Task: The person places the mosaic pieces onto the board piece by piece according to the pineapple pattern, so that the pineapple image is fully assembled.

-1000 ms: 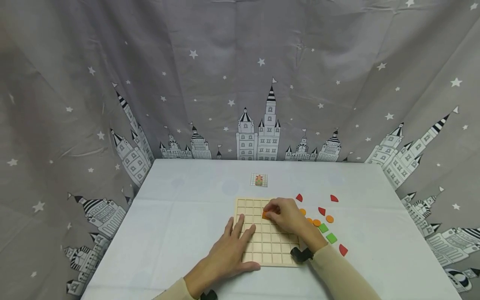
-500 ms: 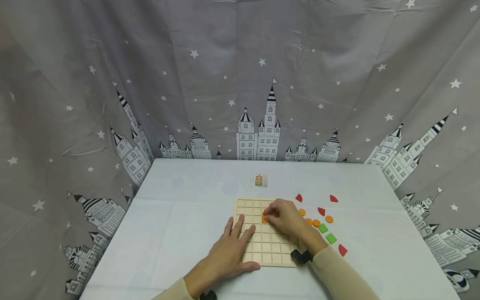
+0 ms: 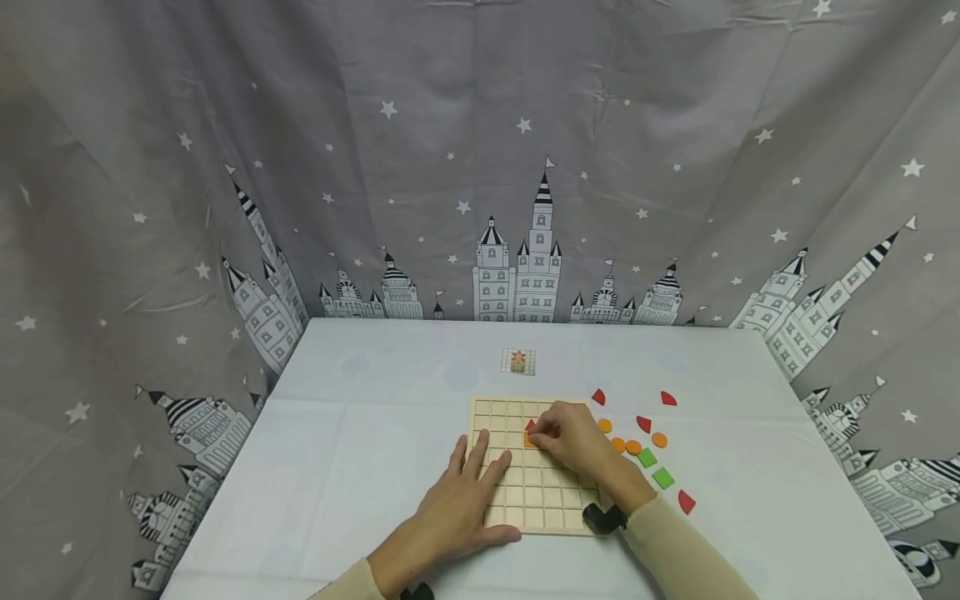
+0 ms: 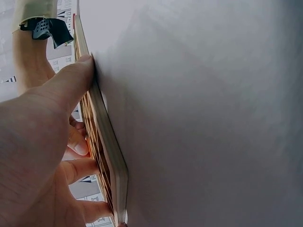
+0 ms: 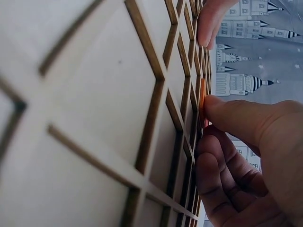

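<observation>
A wooden grid board (image 3: 534, 519) lies on the table. My left hand (image 3: 459, 507) rests on its left part with fingers spread; in the left wrist view the thumb (image 4: 78, 75) lies along the board's edge. My right hand (image 3: 572, 437) is over the board's upper right, thumb and fingertips brought together at an orange square tile (image 3: 529, 439) in a cell. In the right wrist view its thumb touches the orange tile (image 5: 202, 97), with the other fingers curled below. A red piece (image 3: 531, 424) shows just beyond the orange tile, partly hidden by the fingers.
Right of the board lie several red quarter-round pieces (image 3: 668, 398), several orange discs (image 3: 659, 439) and two green squares (image 3: 663, 477). A small card (image 3: 518, 361) with a gridded picture lies behind the board. A grey curtain (image 3: 465, 150) hangs behind the white table (image 3: 360, 467).
The orange tile, first mostly covered by the right fingers, now lies flat in its cell. The right hand has shifted slightly, uncovering the red piece. The left hand has stayed put.
</observation>
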`<state>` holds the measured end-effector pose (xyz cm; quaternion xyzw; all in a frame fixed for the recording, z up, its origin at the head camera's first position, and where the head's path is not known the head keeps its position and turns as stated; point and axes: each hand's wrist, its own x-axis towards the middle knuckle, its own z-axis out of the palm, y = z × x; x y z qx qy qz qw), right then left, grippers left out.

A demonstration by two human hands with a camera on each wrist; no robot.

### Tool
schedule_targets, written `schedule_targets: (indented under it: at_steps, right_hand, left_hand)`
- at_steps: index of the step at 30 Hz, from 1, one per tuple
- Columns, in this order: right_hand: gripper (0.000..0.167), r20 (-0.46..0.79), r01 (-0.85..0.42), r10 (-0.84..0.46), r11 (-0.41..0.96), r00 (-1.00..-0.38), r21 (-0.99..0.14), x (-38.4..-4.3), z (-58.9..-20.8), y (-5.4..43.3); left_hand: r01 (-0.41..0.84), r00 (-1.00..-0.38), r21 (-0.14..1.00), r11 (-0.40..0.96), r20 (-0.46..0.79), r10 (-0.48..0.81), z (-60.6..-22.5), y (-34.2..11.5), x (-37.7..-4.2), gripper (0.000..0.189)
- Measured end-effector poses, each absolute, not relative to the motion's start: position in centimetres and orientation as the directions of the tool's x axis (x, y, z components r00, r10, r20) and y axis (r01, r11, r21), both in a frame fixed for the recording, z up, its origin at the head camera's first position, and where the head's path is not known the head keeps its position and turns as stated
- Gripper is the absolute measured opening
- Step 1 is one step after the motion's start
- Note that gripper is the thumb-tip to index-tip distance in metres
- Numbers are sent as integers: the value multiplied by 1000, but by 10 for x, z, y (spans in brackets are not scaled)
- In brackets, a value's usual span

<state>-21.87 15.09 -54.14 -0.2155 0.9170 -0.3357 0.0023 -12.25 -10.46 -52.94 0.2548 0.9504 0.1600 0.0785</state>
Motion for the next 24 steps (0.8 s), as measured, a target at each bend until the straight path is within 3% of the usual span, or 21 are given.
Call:
schedule_targets:
  at_steps: [8,24]
  right_hand:
    - [5,177,-418,-401,667,-899,-617,-219,-544,156]
    - [8,135,-303,-283,716,-950,-629,-232,-533,181]
  left_hand:
    - [460,-857,336,822,-73,509,-531,-105,-123,113]
    - [444,-861,362,819,-81,503,-532,-104,-124,114]
